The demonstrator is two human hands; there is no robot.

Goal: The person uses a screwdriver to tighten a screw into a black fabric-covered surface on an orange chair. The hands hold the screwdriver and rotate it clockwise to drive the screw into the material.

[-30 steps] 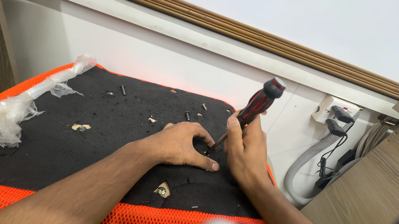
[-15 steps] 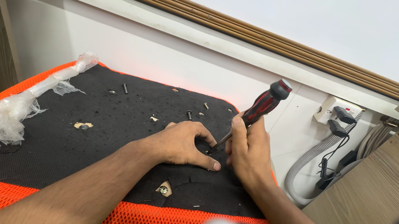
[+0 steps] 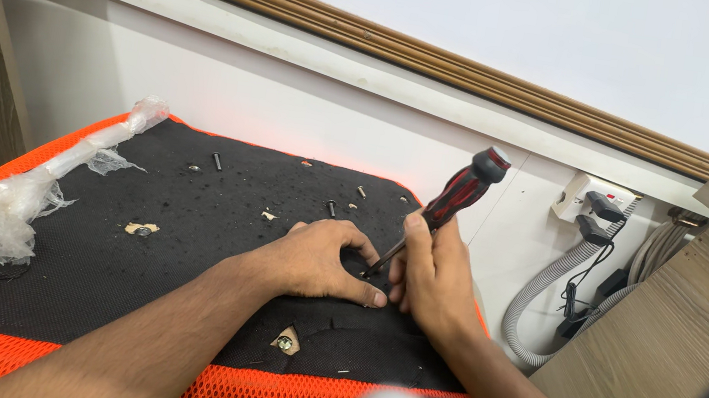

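The right hand (image 3: pixel 437 271) was clenched around the screwdriver (image 3: pixel 451 202), whose long axis slanted from the red-and-black handle, up and right, down-left to a tip just beside the left hand's fingers (image 3: pixel 346 242). The left hand (image 3: pixel 318 263) lay pressed flat, grasping nothing, on the black seat underside (image 3: pixel 182 240), nearer that tip. Against the earlier frame, hardly anything differed.

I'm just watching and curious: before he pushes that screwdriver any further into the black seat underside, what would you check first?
1. Right hand grips the screwdriver: ok.
2. Tip seated in the black fabric panel: cannot tell, fingers hide it.
3. Left hand pressing the fabric flat: ok.
4. Left fingertips away from the tip: not ok, right beside it.
5. Loose screws clear of the hands: ok.
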